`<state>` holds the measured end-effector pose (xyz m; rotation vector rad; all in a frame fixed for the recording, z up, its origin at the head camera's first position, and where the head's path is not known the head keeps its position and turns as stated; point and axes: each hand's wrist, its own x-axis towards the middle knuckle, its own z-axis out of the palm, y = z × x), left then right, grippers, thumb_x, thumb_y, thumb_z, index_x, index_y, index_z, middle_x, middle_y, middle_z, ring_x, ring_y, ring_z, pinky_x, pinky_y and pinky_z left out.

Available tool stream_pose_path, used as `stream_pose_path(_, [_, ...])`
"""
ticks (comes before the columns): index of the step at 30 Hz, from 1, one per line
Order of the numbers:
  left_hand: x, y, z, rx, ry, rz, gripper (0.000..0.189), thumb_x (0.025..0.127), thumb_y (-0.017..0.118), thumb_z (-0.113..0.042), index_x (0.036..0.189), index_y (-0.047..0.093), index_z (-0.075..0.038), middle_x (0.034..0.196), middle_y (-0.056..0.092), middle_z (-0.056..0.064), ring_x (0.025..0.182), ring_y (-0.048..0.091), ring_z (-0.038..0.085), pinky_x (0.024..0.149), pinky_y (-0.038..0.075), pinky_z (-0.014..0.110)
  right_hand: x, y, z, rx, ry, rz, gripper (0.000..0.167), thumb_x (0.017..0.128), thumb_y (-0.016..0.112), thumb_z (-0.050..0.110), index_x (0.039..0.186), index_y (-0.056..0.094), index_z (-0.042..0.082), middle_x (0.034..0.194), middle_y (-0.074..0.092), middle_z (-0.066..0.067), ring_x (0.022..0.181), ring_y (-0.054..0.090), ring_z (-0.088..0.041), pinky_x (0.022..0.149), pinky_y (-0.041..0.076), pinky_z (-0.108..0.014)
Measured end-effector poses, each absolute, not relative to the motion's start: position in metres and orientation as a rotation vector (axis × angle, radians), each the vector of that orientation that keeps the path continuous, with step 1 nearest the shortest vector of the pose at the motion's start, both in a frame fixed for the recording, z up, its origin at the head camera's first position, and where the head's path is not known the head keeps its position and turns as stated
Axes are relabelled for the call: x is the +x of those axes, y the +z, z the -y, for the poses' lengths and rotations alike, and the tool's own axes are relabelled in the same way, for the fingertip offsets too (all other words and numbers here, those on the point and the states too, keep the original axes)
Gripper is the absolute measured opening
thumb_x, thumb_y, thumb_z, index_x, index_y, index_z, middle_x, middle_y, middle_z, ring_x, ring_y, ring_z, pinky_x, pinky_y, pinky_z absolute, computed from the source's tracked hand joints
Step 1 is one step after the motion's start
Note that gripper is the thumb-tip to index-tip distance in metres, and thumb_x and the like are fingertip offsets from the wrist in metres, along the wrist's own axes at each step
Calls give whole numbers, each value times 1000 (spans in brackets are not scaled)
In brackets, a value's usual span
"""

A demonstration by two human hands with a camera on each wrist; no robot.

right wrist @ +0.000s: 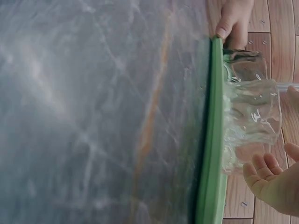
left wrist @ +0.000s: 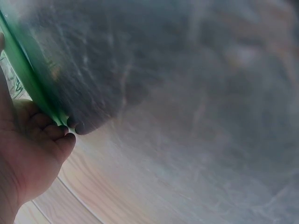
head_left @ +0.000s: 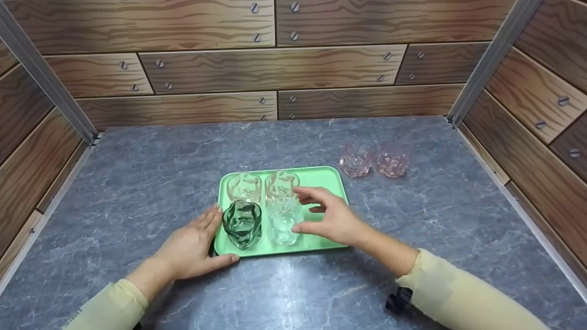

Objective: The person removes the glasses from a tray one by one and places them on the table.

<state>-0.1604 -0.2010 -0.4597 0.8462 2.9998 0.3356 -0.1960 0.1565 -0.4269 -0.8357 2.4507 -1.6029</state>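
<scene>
Plainly upright, clear glass, mouth upward

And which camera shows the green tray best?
The head view: it looks down on most of the green tray. The left wrist view catches only an edge strip; the right wrist view shows mainly one side, nearly edge-on.

Wood-grain plank walls with metal corner posts border a grey marbled tabletop.
</scene>
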Motion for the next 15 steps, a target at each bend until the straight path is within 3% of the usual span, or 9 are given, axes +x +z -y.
stream_pose_path(15, [-160, -460, 202, 846, 338, -2993, 118, 94, 48, -84, 160, 31, 12, 164, 31, 33, 151, 36, 50, 121, 37, 58, -191, -435, -133, -797, -1392, -2629, 100, 74, 98, 38, 158, 50, 13, 143, 58, -13, 127, 57, -30, 106, 53, -46])
